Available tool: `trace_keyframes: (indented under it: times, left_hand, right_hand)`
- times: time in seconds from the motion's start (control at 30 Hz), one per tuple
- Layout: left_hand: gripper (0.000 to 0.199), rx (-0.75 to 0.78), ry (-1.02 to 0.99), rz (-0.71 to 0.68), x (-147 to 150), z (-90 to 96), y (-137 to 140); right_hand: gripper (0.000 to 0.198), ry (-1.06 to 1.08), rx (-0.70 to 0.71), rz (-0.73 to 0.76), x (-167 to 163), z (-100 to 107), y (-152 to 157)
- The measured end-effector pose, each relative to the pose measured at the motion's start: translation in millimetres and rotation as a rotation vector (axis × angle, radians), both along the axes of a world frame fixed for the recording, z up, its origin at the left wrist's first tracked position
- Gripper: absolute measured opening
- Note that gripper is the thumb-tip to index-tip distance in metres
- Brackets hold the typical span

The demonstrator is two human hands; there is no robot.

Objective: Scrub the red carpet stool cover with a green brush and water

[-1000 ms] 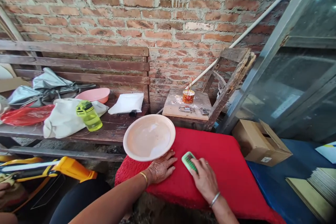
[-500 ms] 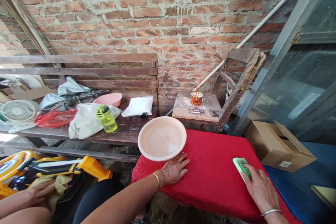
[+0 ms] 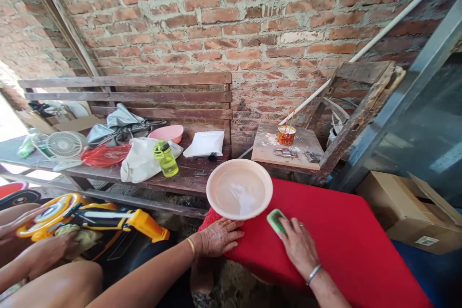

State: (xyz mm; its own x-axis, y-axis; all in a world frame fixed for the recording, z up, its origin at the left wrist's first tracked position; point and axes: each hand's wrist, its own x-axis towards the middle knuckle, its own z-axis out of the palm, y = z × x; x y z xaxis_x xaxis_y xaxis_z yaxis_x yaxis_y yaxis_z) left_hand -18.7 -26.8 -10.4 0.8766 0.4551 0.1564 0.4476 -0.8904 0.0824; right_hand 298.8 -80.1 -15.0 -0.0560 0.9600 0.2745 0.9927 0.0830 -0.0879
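Observation:
My right hand (image 3: 299, 246) grips a green scrub brush (image 3: 277, 222) and presses it to the red cloth (image 3: 339, 231) that covers a low table or bench. The brush is just right of a pale pink basin (image 3: 212, 192) with cloudy water in it. Flat on the cloth's near left edge lies my left hand (image 3: 221, 237), its fingers spread, close to or touching the basin's rim. A bracelet shows on each wrist. What lies under the brush is hidden.
Left, another person's hands (image 3: 50, 250) hold a yellowish cloth on a yellow and black toy (image 3: 108, 219). Behind, a wooden bench (image 3: 191, 178) bears a green bottle (image 3: 166, 159), bags and a fan (image 3: 67, 144). A chair (image 3: 260, 151) with padlocks and a cardboard box (image 3: 393, 202) stand right.
My right hand has swept the brush leftward across the red cloth, toward the basin. My left hand stays flat beside the basin. The view has shifted left.

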Motion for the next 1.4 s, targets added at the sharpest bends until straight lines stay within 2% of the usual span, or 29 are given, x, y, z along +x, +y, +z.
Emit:
trace_keyframes:
  times: [0.13,0.2,0.27,0.37,0.47,0.53,0.57,0.63,0.7,0.87,0.93,0.97,1.03,1.13,1.2,1.27,1.33,1.4]
  left_hand:
    - [0.035,0.006,-0.071,0.027,0.2,-8.2,0.0]
    - [0.034,0.038,-0.091,0.021,1.0,-9.4,-2.0]
    - [0.033,0.079,-0.097,0.022,1.0,-8.4,-4.5]
    - [0.032,0.138,-0.089,0.049,0.2,-5.7,-7.5]
    - [0.03,0.159,-0.081,0.068,-0.1,-4.9,-8.7]
    - [0.03,0.157,-0.088,0.081,0.1,-5.7,-8.6]
    - [0.029,0.155,-0.092,0.09,0.2,-6.3,-8.4]
    - [0.029,0.154,-0.092,0.099,0.6,-7.3,-7.8]
    - [0.028,0.15,-0.084,0.095,1.2,-7.6,-7.1]
    - [0.028,0.122,-0.084,0.095,3.4,-7.0,-6.0]
    - [0.028,0.126,-0.087,0.089,3.9,-7.7,-5.4]
    - [0.027,0.132,-0.091,0.087,4.0,-8.1,-5.0]
    - [0.026,0.147,-0.098,0.087,3.9,-8.7,-4.5]
    - [0.027,0.166,-0.098,0.087,3.1,-8.1,-4.6]
    - [0.028,0.167,-0.096,0.082,2.3,-7.7,-5.0]
    - [0.029,0.157,-0.1,0.076,0.9,-8.4,-5.0]
    - [0.03,0.153,-0.11,0.075,-0.6,-10.4,-4.2]
    - [0.032,0.164,-0.124,0.075,-1.7,-12.8,-3.2]
  right_hand:
    - [0.037,-0.102,-0.045,-0.291,86.2,6.0,-12.5]
    - [0.039,-0.093,-0.049,-0.343,100.0,11.9,-20.0]
    - [0.039,-0.014,-0.029,-0.251,80.2,16.6,-25.5]
    - [0.033,0.098,-0.035,0.041,7.1,17.6,-28.4]
    - [0.037,0.073,-0.06,0.294,-60.0,14.4,-22.3]
    - [0.039,0.029,-0.054,0.317,-73.9,13.8,-12.4]
    - [0.038,0.008,-0.052,0.28,-69.3,14.1,-6.4]
    - [0.035,-0.029,-0.051,0.147,-38.8,14.5,4.5]
    - [0.036,-0.062,-0.039,-0.022,13.3,12.7,8.4]
    - [0.049,-0.06,0.021,-0.466,159.2,0.8,-24.0]
    - [0.052,-0.025,0.038,-0.549,184.2,0.3,-39.1]
    - [0.052,-0.003,0.052,-0.537,182.9,1.8,-43.7]
    - [0.05,0.065,0.083,-0.404,150.8,7.3,-46.9]
    - [0.037,0.197,0.089,-0.089,50.3,16.5,-44.3]
    - [0.029,0.207,0.046,0.045,-22.1,19.4,-42.6]
    - [0.033,0.183,0.014,0.135,-75.0,18.2,-41.0]
    - [0.038,0.149,-0.016,0.164,-96.0,14.1,-39.2]
    - [0.041,0.12,-0.032,0.122,-81.8,9.8,-39.3]
